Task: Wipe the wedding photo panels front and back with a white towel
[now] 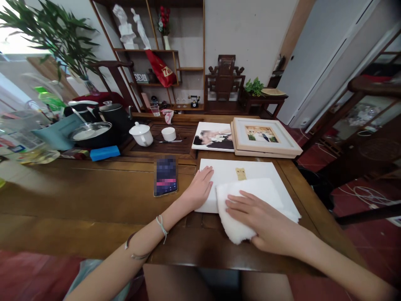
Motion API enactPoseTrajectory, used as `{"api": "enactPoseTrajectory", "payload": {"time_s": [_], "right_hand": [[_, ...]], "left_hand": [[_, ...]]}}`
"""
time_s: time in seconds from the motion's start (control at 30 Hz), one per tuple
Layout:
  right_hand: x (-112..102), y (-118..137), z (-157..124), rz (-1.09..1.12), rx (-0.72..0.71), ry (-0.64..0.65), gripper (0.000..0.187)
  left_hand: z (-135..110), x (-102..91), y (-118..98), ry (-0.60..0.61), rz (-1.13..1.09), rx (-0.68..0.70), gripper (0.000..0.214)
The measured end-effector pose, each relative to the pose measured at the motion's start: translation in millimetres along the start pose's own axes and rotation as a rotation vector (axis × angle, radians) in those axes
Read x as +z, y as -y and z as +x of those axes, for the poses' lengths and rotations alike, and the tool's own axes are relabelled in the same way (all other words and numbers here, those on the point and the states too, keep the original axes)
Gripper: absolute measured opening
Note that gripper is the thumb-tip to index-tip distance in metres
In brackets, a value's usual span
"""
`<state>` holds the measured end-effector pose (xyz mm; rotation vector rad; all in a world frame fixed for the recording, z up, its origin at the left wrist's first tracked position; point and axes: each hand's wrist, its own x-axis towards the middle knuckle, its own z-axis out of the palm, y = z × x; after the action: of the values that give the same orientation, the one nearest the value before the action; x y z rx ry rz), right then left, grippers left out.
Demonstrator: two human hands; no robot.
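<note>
A white flat board (250, 171) lies face down on the wooden table (94, 196), with a small tan hanger tab (241, 173) near its middle. My left hand (199, 188) rests flat on the board's left edge, fingers stretched out. My right hand (263, 221) lies palm down, fingers together, pressing a white fluffy cloth (247, 196) onto the board's near part. The cloth hangs slightly over the board's front edge.
A phone (166, 176) lies left of the board. Behind it are a photo print (214, 136) and stacked light wooden picture frames (265, 138). A tea tray holds a white teapot (141, 134) and cup (168, 133). Black kettles (117, 117) and a blue sponge (105, 153) stand left.
</note>
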<state>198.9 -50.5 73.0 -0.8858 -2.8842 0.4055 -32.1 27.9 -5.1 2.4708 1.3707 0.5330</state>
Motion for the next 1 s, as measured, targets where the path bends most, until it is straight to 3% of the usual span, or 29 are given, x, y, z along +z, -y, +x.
{"api": "enactPoseTrajectory", "payload": {"time_s": [0.17, 0.33, 0.47, 0.6, 0.87, 1.0], "right_hand": [[1, -31, 6, 0.003, 0.027, -0.029, 0.078], [2, -76, 36, -0.060, 0.073, -0.173, 0.070], [1, -90, 55, -0.125, 0.097, -0.209, 0.067], [4, -80, 51, -0.127, 0.083, -0.199, 0.071], [6, -25, 11, -0.002, -0.046, -0.059, 0.079], [4, -29, 8, 0.094, -0.037, -0.039, 0.079]], "left_hand": [[0, 0.9, 0, 0.002, 0.002, -0.002, 0.046], [0, -0.6, -1, 0.009, -0.001, -0.009, 0.047], [0, -2.5, -2, 0.023, 0.002, -0.021, 0.047], [0, -2.8, -3, 0.019, 0.005, -0.014, 0.047], [0, -0.6, -1, 0.016, 0.015, -0.012, 0.047], [0, -0.2, -1, 0.009, 0.017, -0.006, 0.047]]}}
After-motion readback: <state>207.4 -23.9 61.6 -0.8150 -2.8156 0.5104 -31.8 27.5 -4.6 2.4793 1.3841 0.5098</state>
